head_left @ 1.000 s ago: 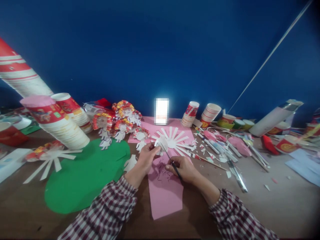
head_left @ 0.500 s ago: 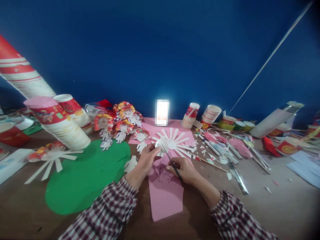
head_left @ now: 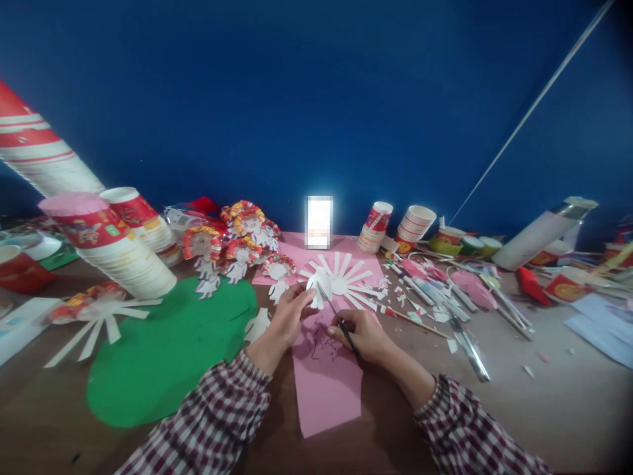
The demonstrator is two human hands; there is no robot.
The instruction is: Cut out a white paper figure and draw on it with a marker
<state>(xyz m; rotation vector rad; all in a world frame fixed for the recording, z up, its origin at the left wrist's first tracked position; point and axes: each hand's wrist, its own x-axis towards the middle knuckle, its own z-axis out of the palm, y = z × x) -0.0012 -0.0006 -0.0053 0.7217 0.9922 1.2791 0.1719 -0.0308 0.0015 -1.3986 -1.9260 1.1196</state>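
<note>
Between the thumb and fingers of my left hand [head_left: 291, 309] is a small rounded white paper cutout [head_left: 320, 282]. My right hand [head_left: 363, 333] is closed on a slim black-handled tool [head_left: 347, 335]. The thin, pointed front of that tool lies against or just over the cutout; I cannot tell its exact kind. Under both hands lies a pink paper sheet [head_left: 329, 396] with dark drawn lines. Just beyond the cutout, a white paper piece with strips fanning out [head_left: 346, 280] rests on another pink sheet [head_left: 291, 247].
A green paper shape [head_left: 173, 356] spreads out at left, below stacked paper cups [head_left: 128, 251] and decorated paper figures [head_left: 242, 254]. At right are scattered pens and brushes [head_left: 469, 349], paper scraps, more cups [head_left: 415, 227] and a tilted white cylinder [head_left: 539, 237]. A bright blurred rectangle [head_left: 319, 221] stands behind.
The view has shifted slightly. The white cutout has turned a little in my left hand, while both hands keep nearly the same place and grip.
</note>
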